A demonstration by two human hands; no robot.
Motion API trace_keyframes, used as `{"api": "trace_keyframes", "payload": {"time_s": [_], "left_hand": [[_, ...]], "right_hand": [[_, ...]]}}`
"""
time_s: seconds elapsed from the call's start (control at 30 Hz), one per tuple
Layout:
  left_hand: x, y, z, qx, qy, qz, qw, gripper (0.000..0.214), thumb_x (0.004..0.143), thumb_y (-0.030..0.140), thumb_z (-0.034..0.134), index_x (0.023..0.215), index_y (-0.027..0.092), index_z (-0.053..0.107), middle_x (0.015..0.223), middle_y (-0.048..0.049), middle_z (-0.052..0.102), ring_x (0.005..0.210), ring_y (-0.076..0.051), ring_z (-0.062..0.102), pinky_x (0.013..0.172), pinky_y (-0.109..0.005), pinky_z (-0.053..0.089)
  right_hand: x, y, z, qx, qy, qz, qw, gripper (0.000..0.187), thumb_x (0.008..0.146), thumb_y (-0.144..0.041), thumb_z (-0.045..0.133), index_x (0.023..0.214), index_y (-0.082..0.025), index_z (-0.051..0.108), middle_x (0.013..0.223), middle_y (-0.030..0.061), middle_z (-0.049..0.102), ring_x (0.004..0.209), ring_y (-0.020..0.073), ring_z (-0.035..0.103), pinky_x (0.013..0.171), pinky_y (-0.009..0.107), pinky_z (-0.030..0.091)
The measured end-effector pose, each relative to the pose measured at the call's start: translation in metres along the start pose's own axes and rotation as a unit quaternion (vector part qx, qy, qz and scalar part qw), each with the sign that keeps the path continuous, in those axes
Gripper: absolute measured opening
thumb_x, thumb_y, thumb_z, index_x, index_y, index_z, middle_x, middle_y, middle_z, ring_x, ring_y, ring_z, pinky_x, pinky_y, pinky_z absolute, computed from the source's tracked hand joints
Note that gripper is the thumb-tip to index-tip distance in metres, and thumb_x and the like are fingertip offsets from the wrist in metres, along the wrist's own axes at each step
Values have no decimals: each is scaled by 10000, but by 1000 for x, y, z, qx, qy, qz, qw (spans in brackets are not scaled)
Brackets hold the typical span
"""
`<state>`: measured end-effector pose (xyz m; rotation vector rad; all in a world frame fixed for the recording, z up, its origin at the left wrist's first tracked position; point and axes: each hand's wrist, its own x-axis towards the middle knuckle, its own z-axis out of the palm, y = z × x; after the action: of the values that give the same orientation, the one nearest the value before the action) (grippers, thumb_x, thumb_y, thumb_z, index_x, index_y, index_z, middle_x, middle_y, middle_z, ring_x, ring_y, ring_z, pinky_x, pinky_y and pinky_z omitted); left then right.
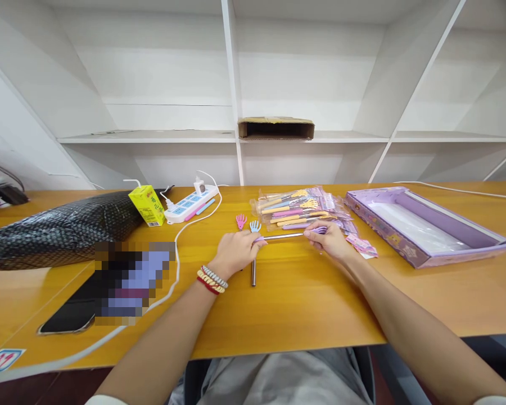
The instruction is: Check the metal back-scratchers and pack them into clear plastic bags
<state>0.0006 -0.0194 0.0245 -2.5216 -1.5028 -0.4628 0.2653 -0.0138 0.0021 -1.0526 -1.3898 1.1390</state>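
Note:
A purple back scratcher with a thin metal rod (284,235) is stretched level between my two hands. My left hand (236,250) is closed on its left end. Fingers of my right hand (331,241) pinch the other end, where some purple shows. Beside my left hand lie a pink scratcher head (241,222) and a blue scratcher head (255,226); a metal shaft (253,274) pokes out below that hand, which hides the parts between. Behind my right hand is a pile of bagged back scratchers (295,207). Pink cards (362,246) lie by my right wrist.
An open purple box (383,239) stands at the right. Leftward are a power strip (191,205) with a white cable, a yellow drink carton (147,205), a black-wrapped bundle (67,228) and a phone (73,304). A cardboard box (276,121) sits on the shelf behind.

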Motion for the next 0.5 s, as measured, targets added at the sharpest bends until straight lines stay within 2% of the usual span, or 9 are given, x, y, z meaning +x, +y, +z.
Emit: {"api": "trace_keyframes", "payload": {"time_s": [0.27, 0.5], "left_hand": [[-5, 13, -2, 8, 17, -2, 1000, 378, 887, 459, 310, 870, 265, 634, 787, -9, 669, 690, -172, 603, 523, -273, 286], [-8, 31, -2, 25, 27, -16, 999, 371, 892, 443, 304, 826, 238, 606, 743, -18, 652, 637, -175, 588, 495, -275, 229]], "right_hand": [[-9, -3, 13, 28, 18, -37, 999, 284, 606, -360, 746, 708, -142, 594, 466, -31, 510, 356, 55, 382, 343, 194, 260], [-11, -1, 12, 15, 14, -53, 998, 244, 644, -335, 722, 714, -144, 586, 484, -27, 520, 360, 54, 379, 350, 197, 264]]}}
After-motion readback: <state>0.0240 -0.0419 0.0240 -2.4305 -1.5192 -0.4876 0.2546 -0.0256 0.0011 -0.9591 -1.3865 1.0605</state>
